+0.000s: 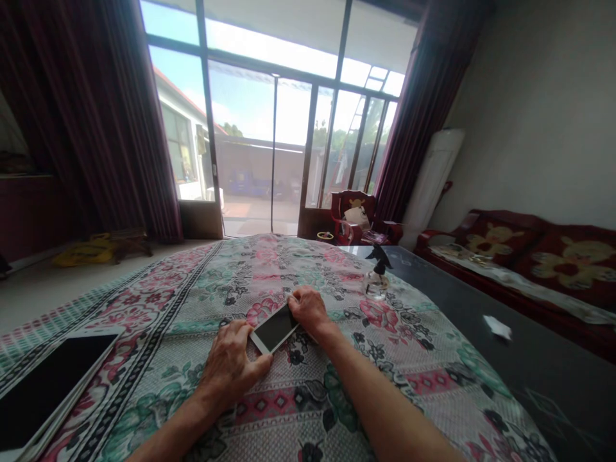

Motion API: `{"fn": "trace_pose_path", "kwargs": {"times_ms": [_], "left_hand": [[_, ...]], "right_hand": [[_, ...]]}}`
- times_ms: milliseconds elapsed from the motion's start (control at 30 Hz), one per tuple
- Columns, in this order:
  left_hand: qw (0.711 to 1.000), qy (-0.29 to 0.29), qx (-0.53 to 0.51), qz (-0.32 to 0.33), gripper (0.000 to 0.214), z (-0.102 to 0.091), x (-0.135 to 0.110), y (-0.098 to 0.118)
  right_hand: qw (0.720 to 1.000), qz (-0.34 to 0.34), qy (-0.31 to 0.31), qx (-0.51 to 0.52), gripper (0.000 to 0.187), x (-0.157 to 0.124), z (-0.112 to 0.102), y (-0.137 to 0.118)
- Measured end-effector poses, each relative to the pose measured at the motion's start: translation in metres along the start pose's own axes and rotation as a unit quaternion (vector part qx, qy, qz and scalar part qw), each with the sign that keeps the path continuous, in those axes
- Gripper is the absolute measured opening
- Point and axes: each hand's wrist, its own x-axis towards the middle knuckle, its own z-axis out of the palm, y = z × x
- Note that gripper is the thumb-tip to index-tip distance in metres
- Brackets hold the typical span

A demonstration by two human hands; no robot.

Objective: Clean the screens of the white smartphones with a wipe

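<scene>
A white-framed smartphone with a dark screen lies at a slant over the flowered tablecloth. My left hand grips its near left end, thumb along the bottom edge and fingers bent at the upper corner. At the far right end, my right hand has its fingers closed around the phone's edge. The undersides of both hands are hidden, so I cannot tell whether the phone touches the cloth. Behind and to the right of my right hand stands a clear spray bottle with a black trigger head.
At the left edge of the table lies a larger tablet-like device with a black screen. A crumpled white tissue rests on the dark surface to the right. Beyond are a red wooden sofa, an armchair and glass doors.
</scene>
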Motion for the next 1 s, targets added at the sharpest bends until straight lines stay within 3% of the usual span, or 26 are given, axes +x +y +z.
{"fn": "trace_pose_path", "kwargs": {"times_ms": [367,567,1000], "left_hand": [[1.0,0.003,0.023,-0.001,0.037,-0.006,-0.003,0.007],[1.0,0.02,0.025,0.002,0.037,-0.001,-0.002,0.003],[1.0,0.008,-0.005,0.004,0.037,0.001,0.0,-0.004]], "right_hand": [[0.997,0.055,0.052,0.029,0.022,-0.047,-0.015,0.014],[0.993,0.071,0.079,0.06,0.019,-0.056,-0.013,0.017],[0.993,-0.009,0.081,0.085,0.009,-0.065,-0.019,0.007]]}}
